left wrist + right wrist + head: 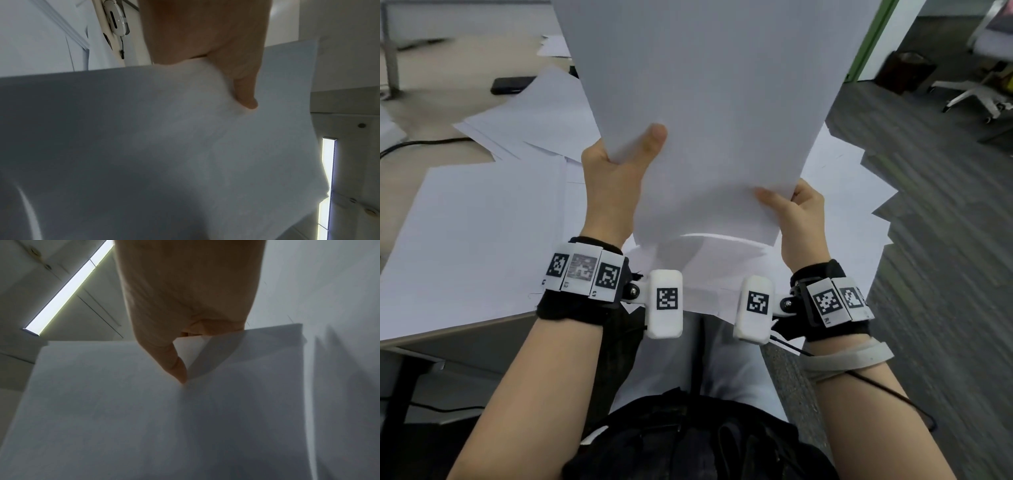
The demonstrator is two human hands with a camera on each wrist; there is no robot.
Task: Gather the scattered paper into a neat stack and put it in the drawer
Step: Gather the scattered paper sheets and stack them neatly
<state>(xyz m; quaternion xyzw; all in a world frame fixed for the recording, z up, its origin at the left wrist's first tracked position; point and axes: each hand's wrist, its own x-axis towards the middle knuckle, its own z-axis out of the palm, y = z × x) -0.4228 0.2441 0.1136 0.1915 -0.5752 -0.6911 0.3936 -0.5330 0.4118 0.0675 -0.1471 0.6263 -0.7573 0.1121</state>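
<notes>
A bundle of white paper sheets (709, 102) is held up, tilted toward the head camera, above the desk. My left hand (619, 164) grips its left edge, thumb on the near face. My right hand (794, 212) pinches its lower right corner, thumb on top. The left wrist view shows the sheets (164, 146) with my left thumb (244, 91) pressed on them. In the right wrist view my right thumb (179, 369) pinches the paper (144, 418). More loose sheets (482, 233) lie scattered on the desk (431, 150). No drawer is in view.
A black phone (512, 85) lies on the desk at the back left, and a dark cable (421, 144) runs along the left. More sheets (856, 192) overhang the desk's right edge. Grey carpet (945, 240) and an office chair base (976, 97) are to the right.
</notes>
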